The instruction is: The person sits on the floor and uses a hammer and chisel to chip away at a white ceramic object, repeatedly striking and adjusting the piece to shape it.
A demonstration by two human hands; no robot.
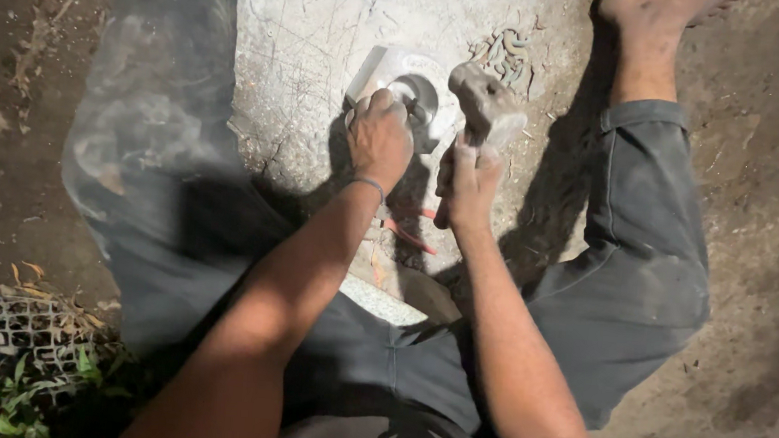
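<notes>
Presently a seated person is seen from above, legs in dark trousers spread to either side of a pale stone slab (308,74) lying on the earth floor. The left hand (379,137) is set on the slab, its fingers (389,108) clenched around a short tool, probably a chisel, whose tip cannot be made out; it is pressed at the rim of a round hollow (418,96) cut into a lighter squared area of the stone. The right hand (471,184) is closed around the handle of a hammer (486,106), whose blocky grey head is held just right of the hollow and slightly farther from the body than the left hand.

Key relation: the hammer head lies right of, and very near, the top of the left fist; the handle's long axis runs from the right hand away from the body, tilted slightly rightward. The right hand is nearer to the torso than the left.

Grey curled chips (509,57) are noted on the slab beyond the hammer. A reddish line (407,236) is marked below the hands. A wire mesh (1,332) with green leaves is recorded at lower left. The hollow appears to hold only dust.
</notes>
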